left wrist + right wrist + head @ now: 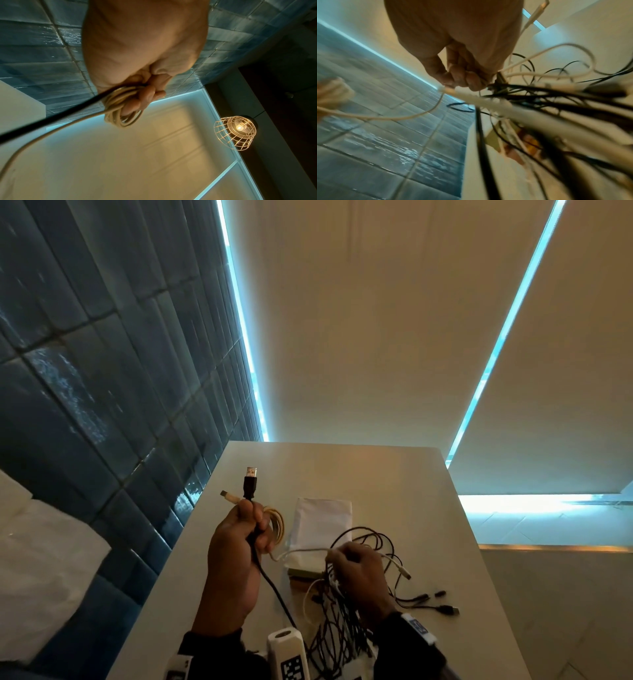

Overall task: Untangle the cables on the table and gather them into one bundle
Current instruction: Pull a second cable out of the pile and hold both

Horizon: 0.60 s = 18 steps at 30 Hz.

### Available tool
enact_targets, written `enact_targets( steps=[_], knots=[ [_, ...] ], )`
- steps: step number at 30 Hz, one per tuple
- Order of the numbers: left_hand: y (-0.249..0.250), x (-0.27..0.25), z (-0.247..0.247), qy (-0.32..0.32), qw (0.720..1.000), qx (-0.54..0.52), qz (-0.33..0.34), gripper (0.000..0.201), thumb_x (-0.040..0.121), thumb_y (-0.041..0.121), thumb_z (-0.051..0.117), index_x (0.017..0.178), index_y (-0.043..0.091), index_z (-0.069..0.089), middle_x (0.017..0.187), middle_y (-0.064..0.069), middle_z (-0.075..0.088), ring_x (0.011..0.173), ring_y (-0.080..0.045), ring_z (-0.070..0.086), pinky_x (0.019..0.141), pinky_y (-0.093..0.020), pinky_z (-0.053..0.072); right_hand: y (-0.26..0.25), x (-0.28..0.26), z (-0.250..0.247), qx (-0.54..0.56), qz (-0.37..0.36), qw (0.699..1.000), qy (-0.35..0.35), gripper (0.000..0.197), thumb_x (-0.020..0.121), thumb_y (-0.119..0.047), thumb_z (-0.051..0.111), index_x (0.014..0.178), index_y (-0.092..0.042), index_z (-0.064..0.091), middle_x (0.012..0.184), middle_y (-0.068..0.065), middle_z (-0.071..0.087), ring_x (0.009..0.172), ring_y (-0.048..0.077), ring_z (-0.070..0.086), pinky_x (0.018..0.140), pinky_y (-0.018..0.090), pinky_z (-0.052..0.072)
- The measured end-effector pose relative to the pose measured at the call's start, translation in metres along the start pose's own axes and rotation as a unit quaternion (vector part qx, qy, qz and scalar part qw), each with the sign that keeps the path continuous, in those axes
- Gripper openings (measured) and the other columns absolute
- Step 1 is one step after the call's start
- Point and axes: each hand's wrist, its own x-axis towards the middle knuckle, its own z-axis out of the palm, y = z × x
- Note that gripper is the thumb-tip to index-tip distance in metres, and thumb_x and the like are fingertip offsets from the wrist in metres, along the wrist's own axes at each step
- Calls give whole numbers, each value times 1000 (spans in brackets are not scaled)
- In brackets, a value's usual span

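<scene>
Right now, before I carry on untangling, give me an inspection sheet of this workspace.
Surface: pale table, cables spread at the near right.
Job's things: cream coil and black USB cable gathered; tangle still knotted.
Clutter: white pouch; a small box under the tangle.
Grippers: left hand grips coil and USB cable; right hand pinches a white cable.
Cables: loose plugs lie right.
Surroundings: blue tiled wall, window blinds, caged lamp.

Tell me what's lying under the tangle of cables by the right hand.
Under the tangle of cables a white pouch lies on the table, with a flat packet at its near end. The right hand and cables cover the rest.
</scene>
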Motion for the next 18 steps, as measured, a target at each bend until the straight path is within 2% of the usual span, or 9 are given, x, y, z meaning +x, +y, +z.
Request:
enact_targets(
  steps=[2, 4, 8, 11, 13, 15, 17, 18],
  knots=[
    [-3, 0, 2, 5, 1000, 21, -11, 37, 102, 21, 30, 69, 10, 41, 58, 0, 41, 44, -10, 34, 53, -28, 26, -19, -1, 5, 49, -24, 999, 1, 16, 86, -8, 67, 70, -5, 67, 56, -2, 58, 50, 7, 51, 48, 19, 42],
    [-5, 0, 5, 8, 999, 37, -27, 36, 102, 21, 31, 70, 10, 42, 62, -4, 45, 47, -12, 39, 55, -29, 29, -38, -4, 10, 88, -56, 994, -10, 15, 87, -8, 67, 72, -8, 67, 57, -2, 57, 52, 10, 50, 50, 22, 41],
    [-10, 0, 7, 7, 995, 75, -62, 38, 103, 22, 33, 73, 7, 50, 70, -10, 64, 67, -22, 55, 68, -34, 43, -65, -12, 16, 122, -131, 982, -54, 11, 89, -8, 66, 79, -3, 67, 62, 5, 59, 57, 18, 51, 53, 29, 43],
    [-12, 0, 7, -2, 993, 99, -70, 37, 103, 24, 32, 81, 3, 53, 87, -14, 72, 80, -26, 62, 71, -37, 45, -66, -15, 18, 112, -151, 977, -103, 10, 91, -9, 64, 83, -4, 68, 66, 3, 61, 60, 14, 54, 56, 25, 45],
    [-11, 0, 7, -13, 995, 44, -87, 36, 102, 24, 33, 81, 3, 53, 92, -16, 72, 87, -28, 64, 76, -39, 47, -63, -17, 18, 105, -149, 974, -132, 10, 91, -9, 63, 85, -4, 69, 68, 3, 62, 62, 15, 55, 57, 26, 47],
    [-8, -1, 8, -27, 994, -52, -93, 35, 99, 24, 35, 75, 6, 51, 88, -18, 67, 87, -29, 63, 82, -41, 51, -57, -19, 20, 100, -141, 973, -155, 10, 89, -15, 65, 87, -9, 72, 71, 5, 65, 65, 21, 58, 62, 32, 51],
    [-5, -1, 7, -26, 987, -133, -82, 34, 99, 24, 36, 71, 8, 48, 77, -14, 61, 79, -26, 62, 79, -36, 55, -49, -17, 20, 100, -117, 974, -167, 17, 85, -26, 66, 90, -11, 74, 79, 13, 69, 71, 35, 61, 69, 44, 54],
    [-4, 0, 6, -22, 986, -151, -73, 36, 99, 24, 34, 70, 8, 47, 72, -11, 58, 74, -24, 61, 76, -34, 56, -43, -17, 20, 101, -105, 975, -167, 21, 84, -30, 67, 90, -11, 74, 82, 17, 70, 72, 37, 60, 71, 47, 53]
  ],
)
